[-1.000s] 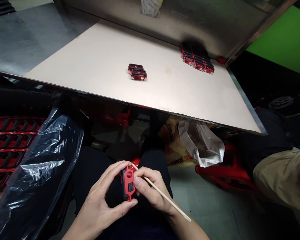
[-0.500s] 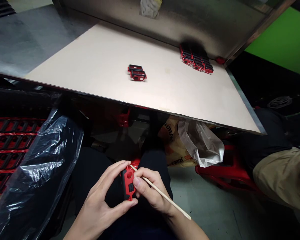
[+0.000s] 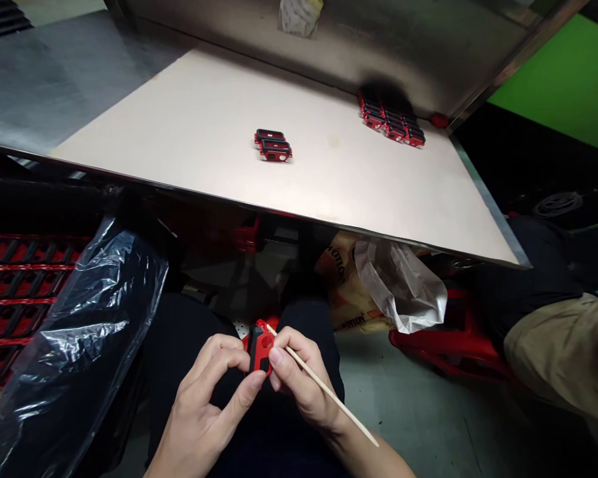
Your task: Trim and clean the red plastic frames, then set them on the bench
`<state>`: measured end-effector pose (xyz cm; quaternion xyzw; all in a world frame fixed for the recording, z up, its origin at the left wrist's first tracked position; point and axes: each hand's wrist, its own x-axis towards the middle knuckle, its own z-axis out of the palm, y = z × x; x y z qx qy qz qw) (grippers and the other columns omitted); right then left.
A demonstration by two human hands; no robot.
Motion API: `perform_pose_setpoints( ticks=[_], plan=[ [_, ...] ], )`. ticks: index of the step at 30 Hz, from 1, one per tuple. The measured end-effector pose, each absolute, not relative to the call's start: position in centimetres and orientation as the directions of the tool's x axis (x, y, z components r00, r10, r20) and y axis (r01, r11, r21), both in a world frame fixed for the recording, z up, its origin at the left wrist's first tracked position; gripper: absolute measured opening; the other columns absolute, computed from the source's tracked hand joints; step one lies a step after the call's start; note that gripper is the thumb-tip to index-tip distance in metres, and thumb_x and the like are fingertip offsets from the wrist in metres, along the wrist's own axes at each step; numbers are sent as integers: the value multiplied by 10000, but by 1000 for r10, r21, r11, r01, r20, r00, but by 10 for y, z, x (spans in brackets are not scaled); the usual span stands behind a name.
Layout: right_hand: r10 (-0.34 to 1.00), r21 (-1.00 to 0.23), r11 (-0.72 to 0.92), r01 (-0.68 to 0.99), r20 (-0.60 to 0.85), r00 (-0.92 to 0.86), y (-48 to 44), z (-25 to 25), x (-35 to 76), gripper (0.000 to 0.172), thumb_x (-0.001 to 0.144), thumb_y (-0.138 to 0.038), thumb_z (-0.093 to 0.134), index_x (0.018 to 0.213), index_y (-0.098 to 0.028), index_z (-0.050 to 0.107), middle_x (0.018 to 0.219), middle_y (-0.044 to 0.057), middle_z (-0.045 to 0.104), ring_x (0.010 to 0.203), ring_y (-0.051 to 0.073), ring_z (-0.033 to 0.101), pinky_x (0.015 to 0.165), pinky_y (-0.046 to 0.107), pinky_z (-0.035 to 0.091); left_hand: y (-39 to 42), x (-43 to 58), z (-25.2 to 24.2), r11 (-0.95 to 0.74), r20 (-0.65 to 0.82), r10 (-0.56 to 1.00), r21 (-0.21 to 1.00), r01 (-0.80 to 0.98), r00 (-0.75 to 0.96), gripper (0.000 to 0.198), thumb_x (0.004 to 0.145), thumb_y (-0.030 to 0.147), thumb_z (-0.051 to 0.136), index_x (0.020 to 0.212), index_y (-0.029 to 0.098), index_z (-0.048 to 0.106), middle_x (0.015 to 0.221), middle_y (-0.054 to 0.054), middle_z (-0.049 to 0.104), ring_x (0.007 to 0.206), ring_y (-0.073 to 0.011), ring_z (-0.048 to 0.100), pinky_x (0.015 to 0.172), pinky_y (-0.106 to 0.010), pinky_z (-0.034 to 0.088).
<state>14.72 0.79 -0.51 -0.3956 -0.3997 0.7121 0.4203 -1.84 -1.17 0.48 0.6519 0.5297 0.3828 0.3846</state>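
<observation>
A small red and black plastic housing (image 3: 263, 348) with a round hole is held over my lap, tilted in the hands. My left hand (image 3: 212, 388) has its thumb and curled fingertips on the housing's left side and lower end. Between the thumb and fingers of my right hand (image 3: 301, 375) is a thin wooden stick (image 3: 331, 396). Its upper tip lies against the housing's top end, and its other end slants down across the right wrist. The right fingertips are close against the housing's right edge; whether they press on it I cannot tell.
Two similar housings (image 3: 273, 146) sit on the pale tabletop (image 3: 179, 133), with several more grouped (image 3: 391, 123) at its back right. Many red and black parts (image 3: 24, 292) fill a plastic-lined container at left. A paper sack (image 3: 398, 285) stands below the table; another person's sleeve (image 3: 558, 352) is at right.
The housing has turned and shifted slightly up and right. My left fingers have moved from its top end down to its left side and curled. The stick stays in my right hand.
</observation>
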Motion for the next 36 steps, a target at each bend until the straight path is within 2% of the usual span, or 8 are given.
perform_pose_setpoints(
  ticks=[5, 10, 14, 19, 23, 27, 36],
  plan=[
    [912, -930, -311, -196, -233, -338, 5, -4, 147, 473, 942, -626, 595, 765, -206, 468, 564, -71, 455, 488, 69, 339, 498, 216, 289, -9, -7, 11, -33, 5, 996, 952, 304, 91, 320, 1008, 266, 537, 692, 246, 584, 729, 38, 562, 665, -138, 579, 638, -231, 477],
    [910, -938, -289, -191, -207, -360, 2, -6, 146, 471, 947, -627, 584, 764, -212, 456, 562, -70, 441, 497, 77, 357, 499, 221, 299, -8, -2, 14, 79, -71, 997, 965, 249, -38, 401, 1020, 281, 508, 625, 240, 563, 675, 32, 514, 621, -149, 510, 602, -267, 418],
    [908, -944, -274, -184, -191, -374, 2, -6, 145, 451, 956, -604, 578, 763, -215, 454, 559, -69, 444, 494, 81, 366, 496, 220, 305, -5, -3, 13, 40, -29, 999, 963, 266, -45, 394, 1022, 274, 501, 632, 238, 545, 656, 39, 490, 571, -141, 468, 535, -265, 386],
    [919, -978, -175, -115, -120, -376, 3, -4, 146, 396, 984, -541, 538, 772, -220, 448, 536, -78, 414, 464, 77, 337, 474, 222, 279, -3, 0, 19, 113, -93, 991, 965, 235, -95, 354, 986, 291, 563, 637, 239, 552, 677, 48, 494, 604, -136, 481, 572, -263, 384],
    [919, -991, -127, -43, -101, -382, 4, -3, 146, 404, 982, -561, 508, 769, -225, 441, 524, -87, 363, 455, 77, 316, 467, 228, 262, -3, 5, 22, 112, -89, 988, 974, 195, -122, 392, 1010, 276, 513, 620, 234, 521, 666, 47, 460, 591, -138, 444, 564, -267, 374],
    [918, -987, -150, -53, -119, -378, 3, -3, 145, 427, 972, -592, 516, 768, -225, 438, 536, -77, 404, 466, 80, 339, 475, 228, 282, -3, 3, 17, 96, -71, 989, 975, 199, -129, 424, 1021, 291, 497, 601, 230, 493, 640, 45, 416, 555, -139, 396, 512, -269, 350],
    [908, -956, -251, -150, -179, -378, 3, 0, 144, 447, 969, -606, 550, 765, -216, 471, 566, -57, 471, 514, 95, 413, 531, 235, 353, 0, 0, 18, 134, -113, 988, 970, 202, -110, 435, 1018, 318, 495, 593, 226, 506, 623, 49, 419, 535, -128, 411, 477, -244, 349]
  ],
)
